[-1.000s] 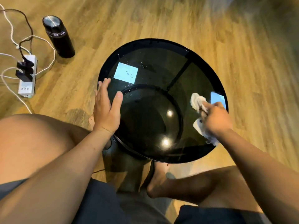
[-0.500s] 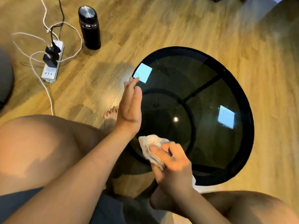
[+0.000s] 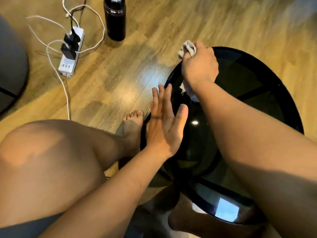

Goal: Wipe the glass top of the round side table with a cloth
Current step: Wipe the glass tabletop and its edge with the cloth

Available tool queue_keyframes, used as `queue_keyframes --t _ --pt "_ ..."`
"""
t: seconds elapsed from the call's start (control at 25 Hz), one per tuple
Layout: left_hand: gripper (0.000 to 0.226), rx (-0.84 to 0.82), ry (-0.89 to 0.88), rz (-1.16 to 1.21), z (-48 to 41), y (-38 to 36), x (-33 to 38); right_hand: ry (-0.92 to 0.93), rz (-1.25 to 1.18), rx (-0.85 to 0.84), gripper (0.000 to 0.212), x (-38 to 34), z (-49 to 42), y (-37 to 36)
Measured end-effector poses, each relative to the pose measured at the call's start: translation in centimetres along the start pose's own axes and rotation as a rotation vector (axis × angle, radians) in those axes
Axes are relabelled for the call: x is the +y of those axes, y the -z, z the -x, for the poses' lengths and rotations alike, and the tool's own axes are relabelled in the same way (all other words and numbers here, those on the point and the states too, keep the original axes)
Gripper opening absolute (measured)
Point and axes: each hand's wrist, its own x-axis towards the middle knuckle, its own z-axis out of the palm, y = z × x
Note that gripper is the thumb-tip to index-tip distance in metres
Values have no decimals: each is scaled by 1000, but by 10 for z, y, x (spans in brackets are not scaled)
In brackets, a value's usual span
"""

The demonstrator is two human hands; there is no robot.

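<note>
Grips cloth (image 3: 187, 47) in curled right hand (image 3: 199, 66), mostly hidden under fingers; rests left hand (image 3: 164, 127) flat, fingers straight, at table (image 3: 248, 78) rim.

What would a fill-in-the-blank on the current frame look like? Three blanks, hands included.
1. The right hand grips a crumpled ____ at the far rim of the glass top.
2. The left hand holds ____, its fingers straight at the table's near-left edge.
3. The black flask stands upright on the ____ near the power strip.

Missing words: cloth; nothing; floor.
</note>
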Motion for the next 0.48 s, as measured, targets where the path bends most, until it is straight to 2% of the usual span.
queue_keyframes --t 0.12,0.2,0.28,0.36,0.48 --pt "81 -1 17 26 -4 1 2 184 92 -11 32 5 32 4" --pt "86 50 43 60 -8 0 7 351 78 -20 32 15 78 12" --pt "96 92 57 104 -9 -2 10 466 -4 -96 24 38 143 28" --pt "90 70 42 108 -3 -2 12 535 -108 -194 22 76 213 51" --pt "73 42 13 50 0 0 12 543 -71 -295 35 145 280 81"
